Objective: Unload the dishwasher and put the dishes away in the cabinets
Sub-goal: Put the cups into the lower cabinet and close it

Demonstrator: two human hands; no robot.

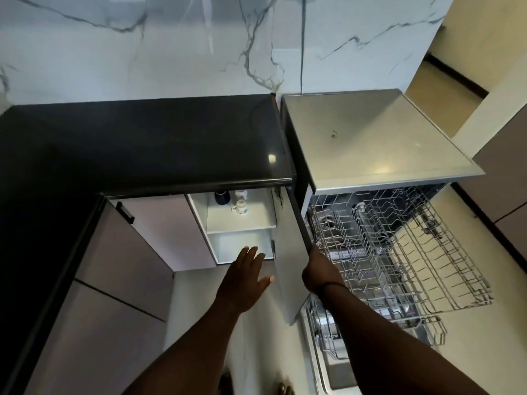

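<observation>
Your right hand [319, 270] grips the open cabinet door [288, 260] edge; left hand [246, 276] spread wide, holding nothing, near the lower shelf [236, 246].

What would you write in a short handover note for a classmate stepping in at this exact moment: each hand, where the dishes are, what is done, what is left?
Left hand: open, fingers spread, holding nothing, in front of the open cabinet.
Right hand: grip on the edge of the cabinet door, which stands open.
Dishes: a dark cup and two white mugs sit on the cabinet's upper shelf; the lower shelf looks bare.
Dishwasher: upper rack is pulled out, no dishes visible in it; lower rack is partly hidden.
Done: the visible rack appears unloaded.
Left: check the lower rack, push the racks in, shut dishwasher and cabinet door.
</observation>
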